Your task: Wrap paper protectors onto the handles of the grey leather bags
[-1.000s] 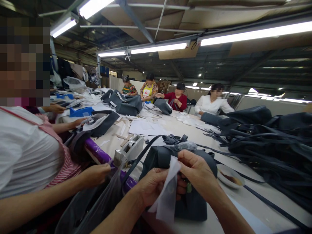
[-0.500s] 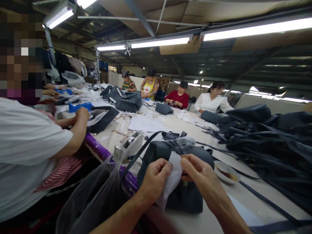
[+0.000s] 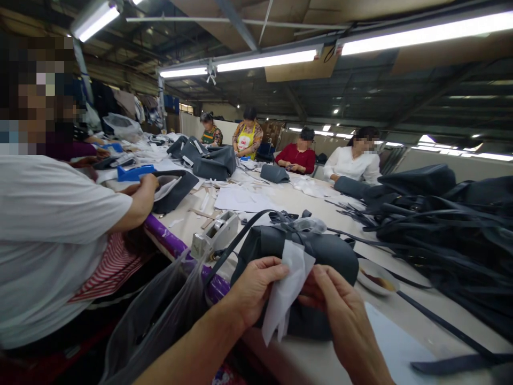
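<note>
Between my hands is a thin white sheet of tissue paper [image 3: 287,283], folded and hanging down at its lower end. My left hand [image 3: 256,283] pinches its left edge between thumb and fingers. The thumb and fingers of my right hand [image 3: 334,294] are closed at the paper's right edge. Right behind them on the table lies a dark grey-blue handbag [image 3: 332,251], partly hidden by my hands and the paper. Its strap [image 3: 240,238] arches over the left side, and a clear plastic wrap [image 3: 310,224] sits on top.
A tape dispenser [image 3: 214,235] stands left of the bag. A small dish [image 3: 377,279] with brown liquid is to the right, before a heap of dark bags and straps [image 3: 449,230]. A plastic bag [image 3: 160,321] hangs from the purple table edge [image 3: 166,235]. A co-worker in white [image 3: 60,230] works at left.
The paper has turned and spread, its top now tilting right. My right hand has moved slightly right and down. The co-worker's arm at left has shifted right.
</note>
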{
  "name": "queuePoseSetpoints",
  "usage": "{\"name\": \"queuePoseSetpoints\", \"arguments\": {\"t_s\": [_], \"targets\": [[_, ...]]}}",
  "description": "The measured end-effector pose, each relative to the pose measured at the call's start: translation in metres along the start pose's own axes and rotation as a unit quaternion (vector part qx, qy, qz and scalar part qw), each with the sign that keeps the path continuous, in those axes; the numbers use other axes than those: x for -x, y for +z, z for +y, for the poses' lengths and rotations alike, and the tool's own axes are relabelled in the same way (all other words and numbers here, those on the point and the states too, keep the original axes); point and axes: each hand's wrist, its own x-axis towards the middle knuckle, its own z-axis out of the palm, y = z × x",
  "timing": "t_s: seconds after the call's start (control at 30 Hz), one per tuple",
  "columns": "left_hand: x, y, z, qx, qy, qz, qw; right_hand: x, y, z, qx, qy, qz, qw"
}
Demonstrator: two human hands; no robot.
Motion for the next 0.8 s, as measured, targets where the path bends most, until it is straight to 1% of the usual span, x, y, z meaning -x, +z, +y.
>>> {"name": "queuePoseSetpoints", "arguments": {"t_s": [0.07, 0.13, 0.2, 0.27, 0.33, 0.37, 0.47, 0.5, 0.53, 0.6, 0.63, 0.67, 0.73, 0.8], "targets": [[0.0, 0.002, 0.0, 0.017, -0.005, -0.002, 1.0, 0.01, 0.002, 0.01, -0.04, 0.039, -0.046, 0.997], [0.0, 0.003, 0.0, 0.014, -0.006, -0.002, 1.0, 0.016, 0.008, 0.018, -0.071, 0.043, -0.076, 0.994], [-0.001, 0.004, -0.002, 0.011, -0.006, -0.003, 1.0, 0.018, 0.019, 0.025, -0.091, 0.019, -0.067, 0.993], [-0.002, 0.005, -0.005, 0.015, 0.006, 0.001, 1.0, 0.019, 0.031, 0.031, -0.091, -0.017, -0.03, 0.995], [-0.002, 0.005, -0.007, 0.016, 0.03, 0.014, 0.999, 0.019, 0.04, 0.039, -0.056, -0.046, 0.007, 0.997], [-0.002, 0.005, -0.008, 0.009, 0.045, 0.023, 0.999, 0.02, 0.042, 0.043, -0.025, -0.057, 0.012, 0.998], [-0.001, 0.004, -0.011, -0.037, 0.09, 0.053, 0.994, 0.025, 0.037, 0.052, 0.094, -0.073, -0.019, 0.993], [-0.001, 0.003, -0.012, -0.054, 0.102, 0.059, 0.992, 0.026, 0.032, 0.052, 0.122, -0.072, -0.018, 0.99], [-0.001, 0.002, -0.013, -0.07, 0.114, 0.064, 0.989, 0.027, 0.026, 0.05, 0.137, -0.068, 0.001, 0.988], [-0.001, 0.001, -0.016, -0.102, 0.135, 0.07, 0.983, 0.025, 0.015, 0.04, 0.136, -0.063, 0.068, 0.986], [-0.001, 0.001, -0.018, -0.118, 0.146, 0.07, 0.98, 0.023, 0.011, 0.033, 0.129, -0.066, 0.093, 0.985], [-0.002, 0.001, -0.019, -0.131, 0.158, 0.07, 0.976, 0.02, 0.008, 0.026, 0.122, -0.075, 0.103, 0.984], [-0.002, 0.002, -0.021, -0.142, 0.179, 0.067, 0.971, 0.011, 0.008, 0.013, 0.112, -0.102, 0.088, 0.985], [-0.001, 0.003, -0.02, -0.136, 0.186, 0.056, 0.971, 0.001, 0.012, 0.004, 0.098, -0.111, 0.072, 0.986]]}}
